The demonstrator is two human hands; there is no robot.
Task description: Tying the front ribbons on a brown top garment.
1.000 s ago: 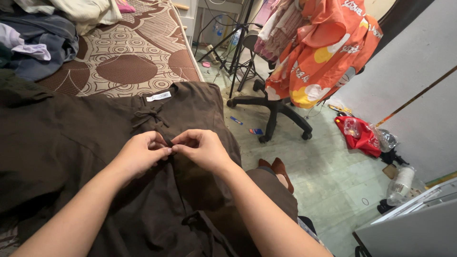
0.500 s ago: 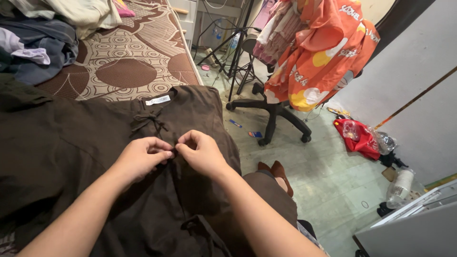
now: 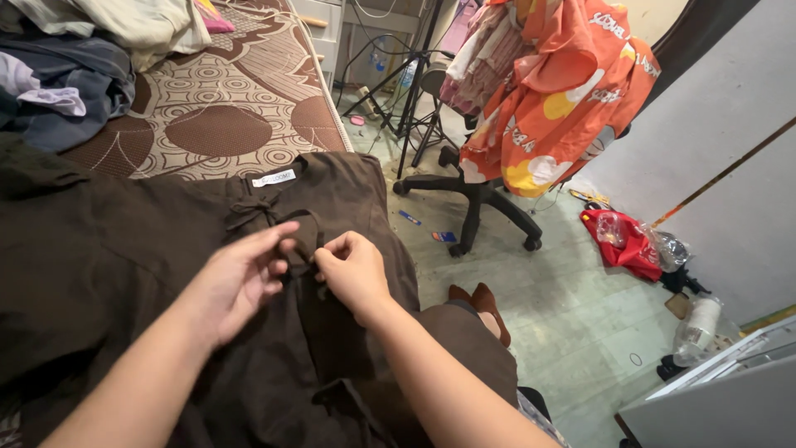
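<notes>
A dark brown garment lies spread over the bed and my lap, with a white neck label and a tied brown bow just below it. My left hand and my right hand meet over the front opening. Each pinches a thin brown tie string of the garment. The string forms a small loop between my fingers. A second tie sits lower on the front, near the bottom edge of the view.
The bed has a brown patterned mat with piled clothes at its far left. To the right stands an office chair draped in orange fabric. A tripod, a red bag and plastic bottles are on the tiled floor.
My left fingers have opened out and lifted, drawing the tie string up into a loop. My right hand stays pinched on the other string end.
</notes>
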